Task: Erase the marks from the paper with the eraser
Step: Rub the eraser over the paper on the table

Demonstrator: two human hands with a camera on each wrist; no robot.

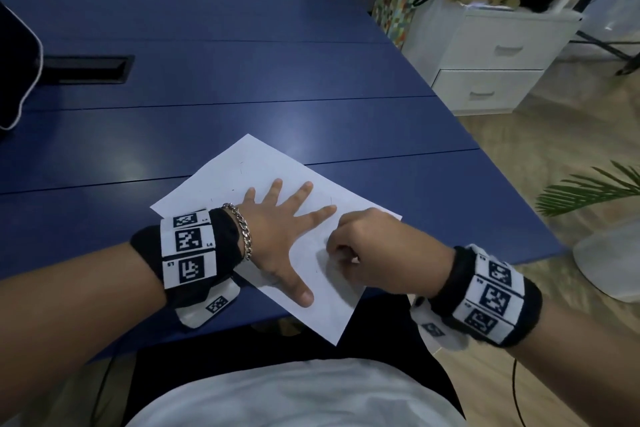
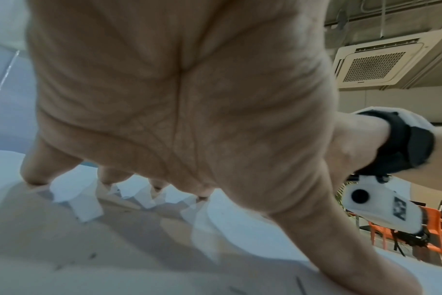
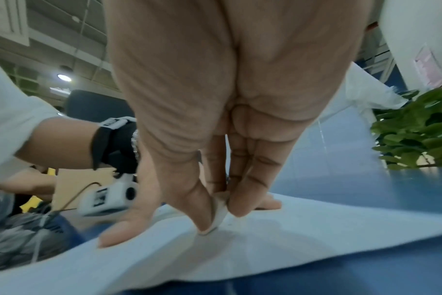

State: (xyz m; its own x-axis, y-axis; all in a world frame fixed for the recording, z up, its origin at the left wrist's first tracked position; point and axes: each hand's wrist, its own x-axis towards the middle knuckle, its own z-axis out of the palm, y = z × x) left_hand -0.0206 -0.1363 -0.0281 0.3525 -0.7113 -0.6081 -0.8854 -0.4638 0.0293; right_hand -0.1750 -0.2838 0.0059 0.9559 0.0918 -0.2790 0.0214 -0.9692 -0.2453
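A white sheet of paper (image 1: 249, 163) lies slanted at the near edge of the blue table (image 1: 242, 73), one corner hanging over the edge. Faint pencil marks show on the paper (image 2: 63, 259). My left hand (image 1: 277, 236) lies flat on the sheet with fingers spread, pressing it down; in the left wrist view its fingertips (image 2: 36, 175) touch the paper. My right hand (image 1: 346, 239) pinches a small white eraser (image 3: 218, 215) between thumb and fingers, its tip on the paper (image 3: 316, 229) just right of the left thumb. The eraser is hidden in the head view.
A black cable slot (image 1: 86, 68) is set in the table at the far left, beside a dark bag (image 1: 14, 62). White drawers (image 1: 491, 59) stand right of the table. A green plant (image 1: 588, 187) and a white object on the floor (image 1: 609, 263) lie to the right.
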